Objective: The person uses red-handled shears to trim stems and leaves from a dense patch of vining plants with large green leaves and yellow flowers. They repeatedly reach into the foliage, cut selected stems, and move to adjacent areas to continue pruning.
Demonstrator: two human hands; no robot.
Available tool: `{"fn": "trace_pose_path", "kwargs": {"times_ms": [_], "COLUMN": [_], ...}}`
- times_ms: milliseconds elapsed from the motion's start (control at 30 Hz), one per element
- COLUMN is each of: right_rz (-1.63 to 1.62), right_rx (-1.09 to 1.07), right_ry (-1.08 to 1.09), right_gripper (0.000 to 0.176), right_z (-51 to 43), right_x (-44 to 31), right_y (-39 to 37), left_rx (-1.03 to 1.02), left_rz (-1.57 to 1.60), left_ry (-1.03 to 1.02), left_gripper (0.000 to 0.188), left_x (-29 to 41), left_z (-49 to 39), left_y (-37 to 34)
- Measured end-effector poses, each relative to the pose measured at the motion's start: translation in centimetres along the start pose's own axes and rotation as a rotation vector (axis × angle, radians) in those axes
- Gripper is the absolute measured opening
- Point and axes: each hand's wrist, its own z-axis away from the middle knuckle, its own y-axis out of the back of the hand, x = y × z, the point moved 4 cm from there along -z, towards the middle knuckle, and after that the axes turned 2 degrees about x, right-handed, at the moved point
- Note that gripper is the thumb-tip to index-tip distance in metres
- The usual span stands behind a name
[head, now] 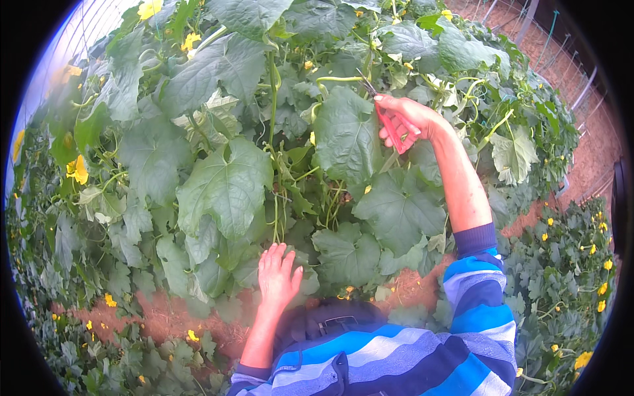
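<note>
My right hand [403,121] holds red-handled pruning snips [390,126] among the upper leaves of a climbing gourd-like vine. Their narrow dark blades point up and left, close to a curved pale green stem [342,79]; whether they touch it I cannot tell. A broad green leaf [346,133] hangs just left of the snips. Lower down, my left hand [279,274] has its fingers spread at the foot of some thin hanging stems [276,218], with no object seen in it. A large lobed leaf [225,185] hangs above and left of that hand.
Dense foliage with yellow flowers [77,170] surrounds both hands. A tall main stem [272,94] rises at centre. Reddish soil [173,317] shows below the vines, with another leafy row [550,297] at lower right. Metal poles [527,22] and thin strings stand at upper right.
</note>
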Motion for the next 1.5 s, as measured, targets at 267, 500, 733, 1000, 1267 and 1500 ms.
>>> {"fn": "trace_pose_path", "kwargs": {"times_ms": [267, 500, 733, 1000, 1267, 1500], "right_rz": [-0.014, -0.022, -0.063, 0.007, -0.001, 0.032], "right_rx": [0.022, 0.098, 0.187, 0.312, 0.370, 0.352], "right_ry": [0.031, 0.025, 0.113, 0.259, 0.148, 0.154], "right_gripper": [0.079, 0.079, 0.055, 0.068, 0.063, 0.072], "right_z": [0.6, 1.0, 1.1, 2.9, 3.3, -1.0], "right_x": [-0.2, 0.4, 0.4, 2.4, 4.9, 4.7], "right_y": [-0.7, -0.5, -0.2, -2.4, 0.0, 2.3], "left_rx": [0.002, 0.006, -0.019, -0.038, -0.038, -0.043], "left_rz": [0.038, 0.090, 0.159, 0.152, 0.125, 0.089], "left_ry": [-0.001, -0.003, 0.009, -0.011, -0.019, -0.026], "left_gripper": [0.044, 0.043, 0.042, 0.042, 0.043, 0.044], "left_x": [0.1, -0.2, -0.9, -2.0, -2.7, -2.0], "left_z": [-0.3, -0.5, -0.2, -0.5, -1.0, -1.5], "left_y": [0.3, 0.8, 0.5, 0.3, -0.2, -0.1]}}
